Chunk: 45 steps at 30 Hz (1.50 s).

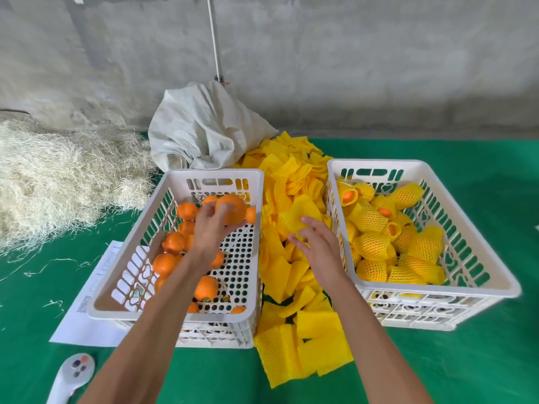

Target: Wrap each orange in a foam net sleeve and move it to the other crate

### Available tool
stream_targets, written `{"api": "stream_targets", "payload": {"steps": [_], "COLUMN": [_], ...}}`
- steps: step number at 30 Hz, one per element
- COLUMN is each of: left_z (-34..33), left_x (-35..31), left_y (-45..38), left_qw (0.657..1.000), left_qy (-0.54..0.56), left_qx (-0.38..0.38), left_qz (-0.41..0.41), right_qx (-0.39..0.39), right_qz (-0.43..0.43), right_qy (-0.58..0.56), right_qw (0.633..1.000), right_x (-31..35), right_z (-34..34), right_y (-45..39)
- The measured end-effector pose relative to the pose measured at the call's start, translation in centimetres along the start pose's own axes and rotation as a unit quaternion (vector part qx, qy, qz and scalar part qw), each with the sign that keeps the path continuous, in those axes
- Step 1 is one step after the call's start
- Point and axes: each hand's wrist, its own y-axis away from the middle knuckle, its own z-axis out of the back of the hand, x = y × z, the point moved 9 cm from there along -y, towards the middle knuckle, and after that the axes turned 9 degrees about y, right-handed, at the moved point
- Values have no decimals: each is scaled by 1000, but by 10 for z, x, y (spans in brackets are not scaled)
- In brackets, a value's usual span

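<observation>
My left hand [211, 225] grips a bare orange [233, 208] above the left white crate [217, 174], which holds several more bare oranges [172, 242]. My right hand [316, 243] reaches over the pile of yellow foam net sleeves [291, 275] lying between the crates, fingers spread and touching a sleeve [300, 212]. The right white crate [437, 288] holds several oranges wrapped in yellow sleeves [374, 246].
Everything stands on a green cloth [466, 360]. A white sack [204, 132] and a heap of pale straw [58, 176] lie behind the left crate. A sheet of paper [84, 316] sticks out under that crate; a white handheld device [73, 374] lies at the front left.
</observation>
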Motion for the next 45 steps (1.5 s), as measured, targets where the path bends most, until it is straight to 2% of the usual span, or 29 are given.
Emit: {"api": "stream_targets", "payload": {"steps": [4, 8, 10, 13, 16, 21, 25, 27, 30, 32, 34, 36, 37, 39, 42, 45], "left_z": [-63, -99, -102, -102, -106, -115, -115, -113, -112, -109, -107, -107, -107, -108, -105, -102], "left_x": [4, 38, 51, 56, 60, 55, 57, 57, 58, 61, 65, 69, 70, 69, 64, 61], "left_y": [26, 42, 43, 45, 48, 51, 50, 49, 48, 48, 46, 45, 44, 44, 40, 38], "left_qw": [988, 980, 977, 968, 966, 955, 951, 951, 955, 955, 960, 964, 965, 968, 981, 987], "left_qy": [-105, -128, -149, -190, -180, -175, -200, -201, -192, -199, -194, -182, -182, -175, -104, -44], "left_qx": [88, 144, 149, 147, 163, 199, 182, 178, 174, 165, 161, 161, 159, 154, 148, 155], "left_qz": [-66, -44, -36, -73, -84, -136, -149, -154, -147, -143, -124, -108, -104, -94, -70, -15], "right_qx": [-31, -115, -134, -113, -80, -114, -154, -183, -222, -225, -222, -199, -178, -145, -93, -48], "right_qz": [61, 70, 73, 97, 103, 104, 132, 149, 168, 145, 71, -29, -75, -142, -208, -238], "right_qy": [149, 97, 125, 242, 296, 346, 471, 488, 434, 348, 199, -36, -147, -265, -338, -345], "right_qw": [986, 986, 980, 959, 946, 925, 859, 840, 857, 898, 952, 979, 970, 943, 913, 907], "right_x": [16, 27, 29, 25, 18, 21, 30, 36, 39, 34, 21, 3, -4, -11, -15, -15], "right_z": [-1, 12, 18, 17, 9, 14, 17, 19, 25, 32, 42, 46, 44, 41, 32, 27], "right_y": [6, 14, 17, 18, 19, 23, 26, 31, 38, 38, 35, 29, 26, 23, 24, 27]}}
